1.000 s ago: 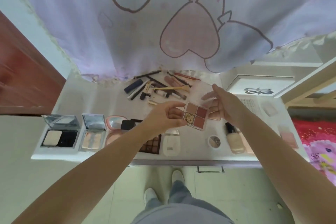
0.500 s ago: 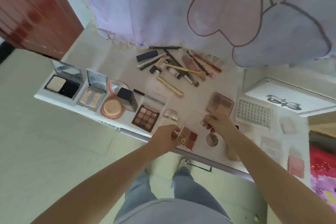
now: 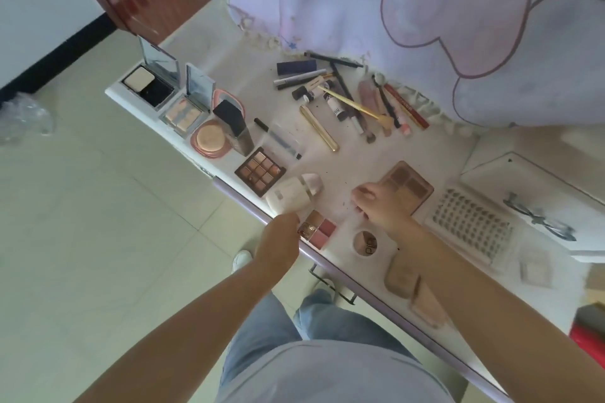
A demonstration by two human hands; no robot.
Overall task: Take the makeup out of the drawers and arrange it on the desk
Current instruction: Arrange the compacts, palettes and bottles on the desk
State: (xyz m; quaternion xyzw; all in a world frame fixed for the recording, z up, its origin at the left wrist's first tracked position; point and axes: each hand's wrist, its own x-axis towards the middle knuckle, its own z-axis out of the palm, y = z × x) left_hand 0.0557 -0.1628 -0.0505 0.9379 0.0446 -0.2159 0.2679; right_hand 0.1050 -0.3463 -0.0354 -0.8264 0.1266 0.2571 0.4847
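Makeup quad palette (image 3: 317, 226) sits at desk (image 3: 229, 52) front edge, left hand (image 3: 281, 236) pinching its near corner, right hand (image 3: 381, 206) curled on what seems its clear lid, likely slotting it into the row beside the white case (image 3: 291, 195).

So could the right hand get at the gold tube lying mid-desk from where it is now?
Probably yes. The right hand sits at the small palette's clear lid, and the desk between it and the gold tube looks bare, though it would have to let go of the lid first.
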